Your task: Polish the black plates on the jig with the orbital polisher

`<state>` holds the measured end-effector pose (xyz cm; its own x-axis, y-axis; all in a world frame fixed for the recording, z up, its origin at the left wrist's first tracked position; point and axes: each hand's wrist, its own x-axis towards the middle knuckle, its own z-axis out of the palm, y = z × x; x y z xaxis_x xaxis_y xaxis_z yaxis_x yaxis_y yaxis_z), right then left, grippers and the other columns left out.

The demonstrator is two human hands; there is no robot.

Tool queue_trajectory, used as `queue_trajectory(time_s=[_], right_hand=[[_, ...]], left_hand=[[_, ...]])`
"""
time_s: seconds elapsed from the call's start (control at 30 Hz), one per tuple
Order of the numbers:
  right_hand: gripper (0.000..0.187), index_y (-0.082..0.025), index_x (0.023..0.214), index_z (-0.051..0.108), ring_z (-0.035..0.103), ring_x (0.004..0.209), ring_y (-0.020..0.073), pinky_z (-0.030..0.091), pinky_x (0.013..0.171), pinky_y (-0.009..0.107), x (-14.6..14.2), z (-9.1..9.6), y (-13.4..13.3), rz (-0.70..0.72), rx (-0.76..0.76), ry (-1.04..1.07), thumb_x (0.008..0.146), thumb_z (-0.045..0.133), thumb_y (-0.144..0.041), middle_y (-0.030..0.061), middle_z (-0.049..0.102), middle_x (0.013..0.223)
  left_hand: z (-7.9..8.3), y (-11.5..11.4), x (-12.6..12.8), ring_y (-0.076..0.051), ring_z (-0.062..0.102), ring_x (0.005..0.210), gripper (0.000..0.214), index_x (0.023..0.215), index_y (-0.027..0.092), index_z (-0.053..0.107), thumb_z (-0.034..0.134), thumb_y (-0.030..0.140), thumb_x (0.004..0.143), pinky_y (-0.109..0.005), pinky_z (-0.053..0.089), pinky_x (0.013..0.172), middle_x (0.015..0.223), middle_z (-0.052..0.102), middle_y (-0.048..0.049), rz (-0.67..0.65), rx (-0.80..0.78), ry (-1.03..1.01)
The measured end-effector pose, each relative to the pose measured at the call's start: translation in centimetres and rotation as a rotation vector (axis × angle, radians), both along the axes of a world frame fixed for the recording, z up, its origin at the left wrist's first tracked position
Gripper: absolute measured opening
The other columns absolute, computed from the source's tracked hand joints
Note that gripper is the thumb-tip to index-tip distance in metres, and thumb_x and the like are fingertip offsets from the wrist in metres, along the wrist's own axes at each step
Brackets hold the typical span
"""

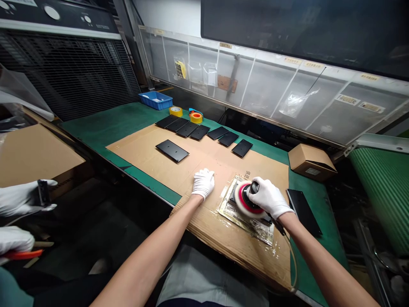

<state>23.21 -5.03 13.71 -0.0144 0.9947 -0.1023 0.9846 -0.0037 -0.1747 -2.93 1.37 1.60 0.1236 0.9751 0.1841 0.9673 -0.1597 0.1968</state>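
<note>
On the cardboard, my right hand wraps shut around the round sander, disc face-down on a black plate, hose trailing toward me; my left hand rests empty, fingers loosely curled, just beside.

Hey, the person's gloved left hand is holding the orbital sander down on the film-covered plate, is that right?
Not quite: it's the gloved right hand, not the left, that is holding the orbital sander down on the film-covered plate, as the head view shows. The gloved left hand rests on the cardboard beside it.
</note>
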Motion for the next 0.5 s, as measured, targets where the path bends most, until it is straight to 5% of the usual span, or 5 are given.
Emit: queue_trajectory(time_s=[0.5], right_hand=[[0.041, -0.028, 0.122, 0.068, 0.065, 0.082, 0.0235, 0.041, 0.069, 0.03, -0.13, 0.16, 0.12, 0.009, -0.007, 0.032, 0.088, 0.061, -0.048, 0.0097, 0.067, 0.104]], left_hand=[[0.2, 0.09, 0.09, -0.034, 0.059, 0.109, 0.035, 0.118, 0.016, 0.072, 0.043, 0.031, 0.103, -0.044, 0.043, 0.091, 0.117, 0.065, -0.018, 0.015, -0.034, 0.002]])
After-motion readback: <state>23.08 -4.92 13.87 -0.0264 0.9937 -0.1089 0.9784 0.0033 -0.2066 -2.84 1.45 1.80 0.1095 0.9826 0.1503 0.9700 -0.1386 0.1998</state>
